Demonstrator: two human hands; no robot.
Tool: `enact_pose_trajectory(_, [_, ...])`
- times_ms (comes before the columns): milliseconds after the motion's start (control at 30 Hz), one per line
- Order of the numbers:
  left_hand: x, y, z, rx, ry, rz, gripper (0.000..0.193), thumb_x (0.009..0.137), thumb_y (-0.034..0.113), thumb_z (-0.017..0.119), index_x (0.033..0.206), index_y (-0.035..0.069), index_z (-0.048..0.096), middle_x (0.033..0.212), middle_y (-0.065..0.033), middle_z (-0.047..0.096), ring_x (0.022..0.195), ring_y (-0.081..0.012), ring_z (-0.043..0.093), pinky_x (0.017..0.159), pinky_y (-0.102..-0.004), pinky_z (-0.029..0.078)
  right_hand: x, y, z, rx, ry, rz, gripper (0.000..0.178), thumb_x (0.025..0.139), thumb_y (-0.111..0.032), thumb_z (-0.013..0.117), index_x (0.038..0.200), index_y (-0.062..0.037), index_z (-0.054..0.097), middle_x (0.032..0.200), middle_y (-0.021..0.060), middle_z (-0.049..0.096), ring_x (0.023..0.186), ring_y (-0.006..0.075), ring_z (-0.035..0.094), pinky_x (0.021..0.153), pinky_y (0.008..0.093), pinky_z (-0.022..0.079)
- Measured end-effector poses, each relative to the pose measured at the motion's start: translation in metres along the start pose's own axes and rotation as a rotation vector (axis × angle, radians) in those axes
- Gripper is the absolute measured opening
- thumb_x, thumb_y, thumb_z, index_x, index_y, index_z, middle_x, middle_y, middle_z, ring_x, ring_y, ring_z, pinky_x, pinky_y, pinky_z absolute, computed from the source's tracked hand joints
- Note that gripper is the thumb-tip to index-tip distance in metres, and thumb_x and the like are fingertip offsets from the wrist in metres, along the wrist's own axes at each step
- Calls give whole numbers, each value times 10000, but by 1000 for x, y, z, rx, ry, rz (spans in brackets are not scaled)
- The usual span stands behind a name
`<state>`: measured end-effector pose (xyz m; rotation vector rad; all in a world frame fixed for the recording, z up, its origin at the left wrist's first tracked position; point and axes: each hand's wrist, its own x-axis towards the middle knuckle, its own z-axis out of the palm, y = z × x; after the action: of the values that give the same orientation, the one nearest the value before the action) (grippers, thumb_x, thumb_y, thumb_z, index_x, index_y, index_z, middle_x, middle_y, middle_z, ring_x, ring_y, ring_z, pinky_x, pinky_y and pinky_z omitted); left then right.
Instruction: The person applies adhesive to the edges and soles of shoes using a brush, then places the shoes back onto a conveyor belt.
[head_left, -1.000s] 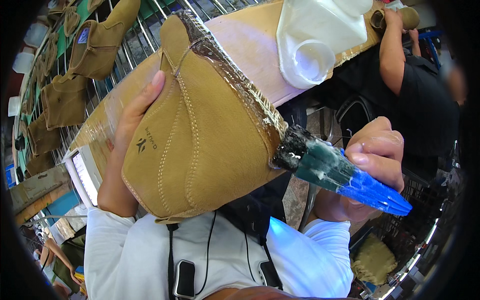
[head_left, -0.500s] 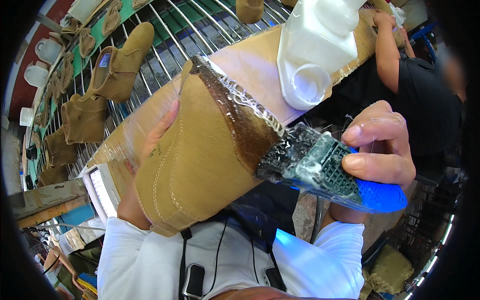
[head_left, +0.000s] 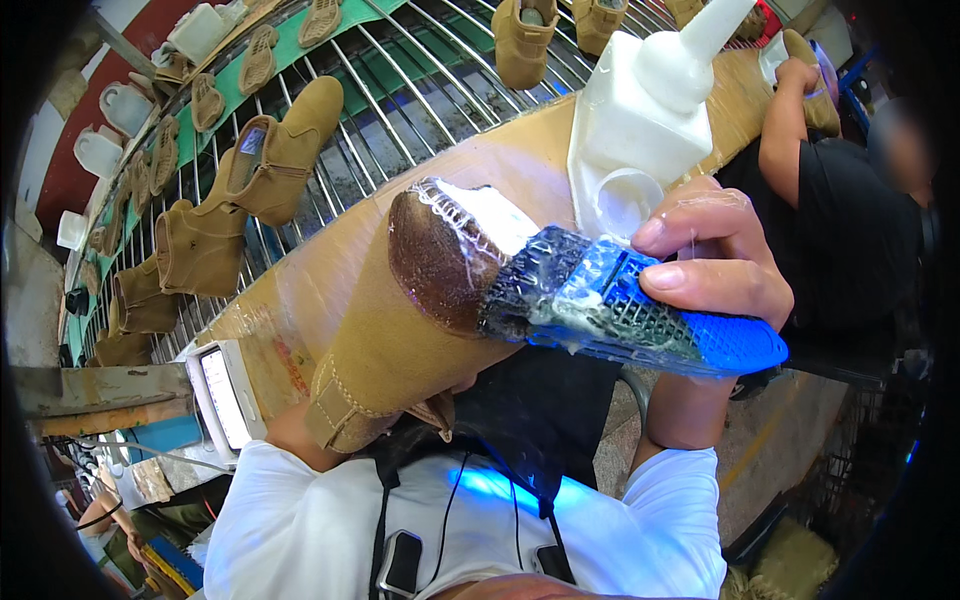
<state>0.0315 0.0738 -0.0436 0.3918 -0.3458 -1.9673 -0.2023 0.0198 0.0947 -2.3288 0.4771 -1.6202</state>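
Gripping a blue plastic brush (head_left: pixel 735 345) with black bristles (head_left: pixel 512 298), the right hand (head_left: pixel 722 258) touches it to a tan leather-look boot (head_left: pixel 395 335), below-left of the white plastic bottle (head_left: pixel 640 110); the left hand's (head_left: pixel 464 382) grip cannot be told.

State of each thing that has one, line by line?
Held boot: tilted, bottom edge dark and wet-looking
Blue brush: bristles touching the boot, smeared white
Right hand: closed on the brush
White bottle: standing on the board
Screen device: lit
Tan boots at left: unheld, in a row
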Motion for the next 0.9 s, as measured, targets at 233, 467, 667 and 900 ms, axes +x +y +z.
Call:
enact_pose_trajectory(233, [-12, 6, -5, -4, 1, 20, 482, 901, 301, 546, 1277, 5, 482, 1160, -147, 605, 1005, -227, 627, 881, -351, 508, -8, 3, 0, 160, -38, 108, 205, 726, -159, 705, 902, -56, 723, 901, 107, 637, 778, 197, 611, 711, 281, 469])
enact_pose_trajectory(467, [-10, 4, -3, -5, -16, 5, 488, 894, 304, 552, 1276, 8, 483, 1158, -148, 605, 1005, -231, 626, 886, -358, 505, -32, 8, -1, 112, 96, 182, 280, 829, -247, 622, 921, 5, 703, 912, 161, 637, 788, 232, 615, 734, 308, 477])
enact_pose_trajectory(667, [-9, -1, -4, -4, -22, -26, 493, 888, 307, 557, 1276, 10, 485, 1156, -148, 606, 1005, -235, 625, 890, -363, 502, -39, 10, 2, 137, -48, 301, 260, 820, -184, 658, 978, 20, 678, 952, 146, 635, 821, 230, 630, 746, 289, 480])
enact_pose_trajectory(900, [-3, 7, -10, 21, -23, -22, 500, 881, 310, 562, 1276, 13, 486, 1154, -149, 606, 1004, -240, 623, 894, -370, 498, -47, -23, 32, 1060, 222, 1265, 187, 799, -162, 681, 886, -13, 608, 803, 78, 635, 658, 127, 582, 599, 245, 471])
